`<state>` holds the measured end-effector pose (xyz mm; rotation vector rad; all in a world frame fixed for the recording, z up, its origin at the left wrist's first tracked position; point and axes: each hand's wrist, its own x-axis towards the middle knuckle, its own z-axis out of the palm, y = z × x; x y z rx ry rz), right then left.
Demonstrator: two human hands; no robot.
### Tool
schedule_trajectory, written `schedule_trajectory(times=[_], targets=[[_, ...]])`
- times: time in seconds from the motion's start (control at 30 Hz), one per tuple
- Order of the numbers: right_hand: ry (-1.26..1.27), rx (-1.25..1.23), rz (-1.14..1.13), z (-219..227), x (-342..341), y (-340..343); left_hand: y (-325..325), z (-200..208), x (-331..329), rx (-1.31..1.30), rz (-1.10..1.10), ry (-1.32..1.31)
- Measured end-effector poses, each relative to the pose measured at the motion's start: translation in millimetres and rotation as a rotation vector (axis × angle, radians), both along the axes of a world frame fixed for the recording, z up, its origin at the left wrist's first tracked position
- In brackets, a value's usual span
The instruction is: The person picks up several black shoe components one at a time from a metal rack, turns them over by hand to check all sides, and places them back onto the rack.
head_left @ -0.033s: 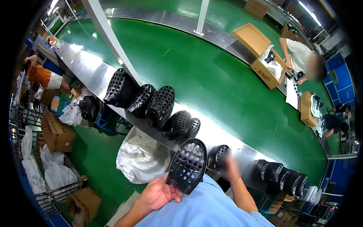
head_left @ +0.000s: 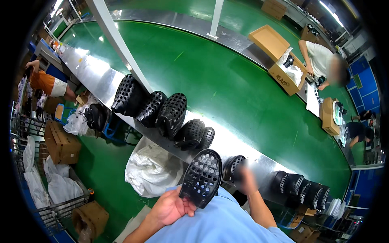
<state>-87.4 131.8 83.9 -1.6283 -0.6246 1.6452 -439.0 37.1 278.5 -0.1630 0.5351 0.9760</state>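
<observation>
My left hand is closed round the near end of a black clog with rows of round holes. The clog is tilted up in front of my blue shirt, and bits of blue show through its holes. To the right of it, my right hand reaches the metal ledge beside another black perforated clog. A blur covers the fingers of that hand, so its grip on this clog cannot be made out. Several similar clogs stand along the ledge beyond my left hand.
The metal ledge edges a wide green belt. More black clogs stand on its right. A white sack lies below the ledge. A slanted white post rises at left. Across the belt, a person works beside an open carton.
</observation>
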Motion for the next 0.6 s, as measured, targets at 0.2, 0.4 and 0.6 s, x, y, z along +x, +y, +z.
schedule_trajectory(times=[0.2,0.4,0.6], targets=[[-0.041,-0.033,-0.019,19,-5,3,-2,-6,6,0.002,-0.007,-0.027],[-0.011,-0.025,-0.034,22,-7,1,-6,-4,5,0.047,-0.032,0.029],[0.042,-0.062,-0.022,14,-2,1,-7,-3,3,0.087,-0.022,0.017]])
